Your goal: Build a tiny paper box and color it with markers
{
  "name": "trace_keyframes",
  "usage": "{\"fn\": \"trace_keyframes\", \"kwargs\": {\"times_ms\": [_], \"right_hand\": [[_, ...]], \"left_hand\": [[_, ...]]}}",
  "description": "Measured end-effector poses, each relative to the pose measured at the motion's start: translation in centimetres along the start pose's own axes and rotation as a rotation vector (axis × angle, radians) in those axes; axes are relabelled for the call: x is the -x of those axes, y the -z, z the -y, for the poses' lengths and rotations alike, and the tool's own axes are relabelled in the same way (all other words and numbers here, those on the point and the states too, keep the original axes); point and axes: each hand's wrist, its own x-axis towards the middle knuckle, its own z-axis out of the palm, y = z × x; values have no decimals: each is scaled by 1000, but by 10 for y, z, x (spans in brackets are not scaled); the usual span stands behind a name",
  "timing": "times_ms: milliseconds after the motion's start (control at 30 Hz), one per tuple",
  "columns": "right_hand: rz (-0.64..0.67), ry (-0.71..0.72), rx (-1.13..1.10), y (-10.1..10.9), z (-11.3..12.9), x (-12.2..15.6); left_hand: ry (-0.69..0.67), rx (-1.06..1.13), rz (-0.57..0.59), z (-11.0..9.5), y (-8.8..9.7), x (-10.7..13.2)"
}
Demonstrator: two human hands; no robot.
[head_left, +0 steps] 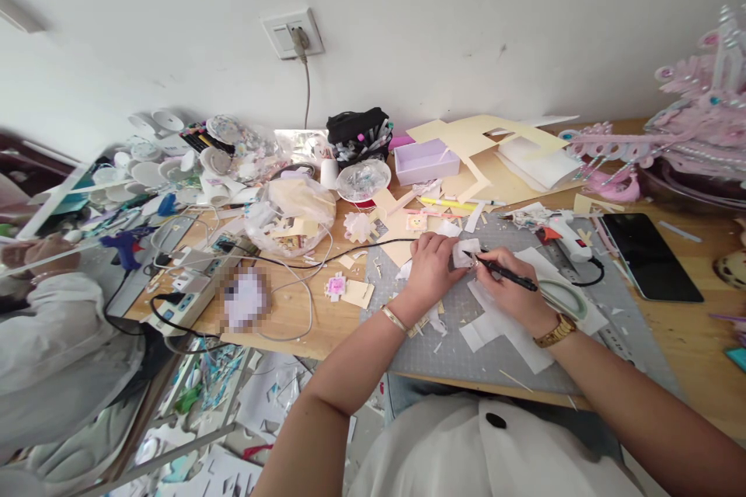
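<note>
My left hand (432, 264) pinches the edge of a small white piece (465, 251), which looks like paper or foam, just above the cutting mat. In my right hand (508, 289) is a slim black pen (516, 276), its tip resting on or close to that piece. Beneath both hands lies a grey gridded cutting mat (632, 342), strewn with white sheets (528, 353) and small scraps. A little square with a drawn yellow face (416, 223) sits just beyond my left hand. To the left is a small pink-and-white decorated piece (336, 286).
A white glue gun (574, 241) and a black phone (651, 255) lie on the right. Behind are a lilac box (427, 161) and cream card sheets (454, 136). Cables cross from a power strip (189, 291). A co-worker's sleeve (75, 326) is at far left, near a blue glue gun (123, 247).
</note>
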Motion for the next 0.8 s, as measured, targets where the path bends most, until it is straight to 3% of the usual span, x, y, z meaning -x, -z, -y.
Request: {"fn": "trace_keyframes", "kwargs": {"times_ms": [800], "right_hand": [[-7, 33, -4, 0, 0, 0]], "left_hand": [[-4, -5, 3, -1, 1, 1]]}}
